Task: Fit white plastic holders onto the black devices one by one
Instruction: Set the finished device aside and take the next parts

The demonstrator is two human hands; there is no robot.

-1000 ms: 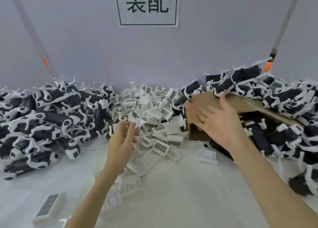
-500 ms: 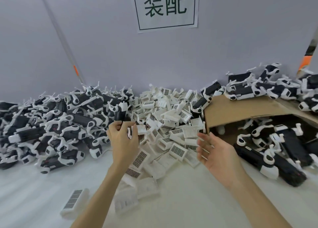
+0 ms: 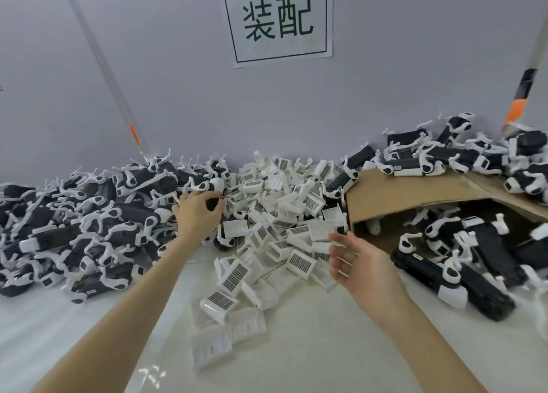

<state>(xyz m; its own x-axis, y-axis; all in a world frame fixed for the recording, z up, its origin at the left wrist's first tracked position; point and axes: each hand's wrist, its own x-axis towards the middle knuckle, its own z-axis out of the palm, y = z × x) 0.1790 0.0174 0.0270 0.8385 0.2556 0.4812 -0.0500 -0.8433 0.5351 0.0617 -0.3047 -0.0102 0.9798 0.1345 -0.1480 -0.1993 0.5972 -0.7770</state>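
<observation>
Left hand [image 3: 197, 214] apparently has a grip on a black device [image 3: 213, 204]; right hand [image 3: 360, 266] relaxed.

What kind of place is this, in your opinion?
Probably a factory assembly bench: a wall sign reads "装配" (assembly), and a heap of white holders lies between piles of black devices on a white table.

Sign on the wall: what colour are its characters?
Dark green on white paper, inside a thin dark border; head view.
</observation>
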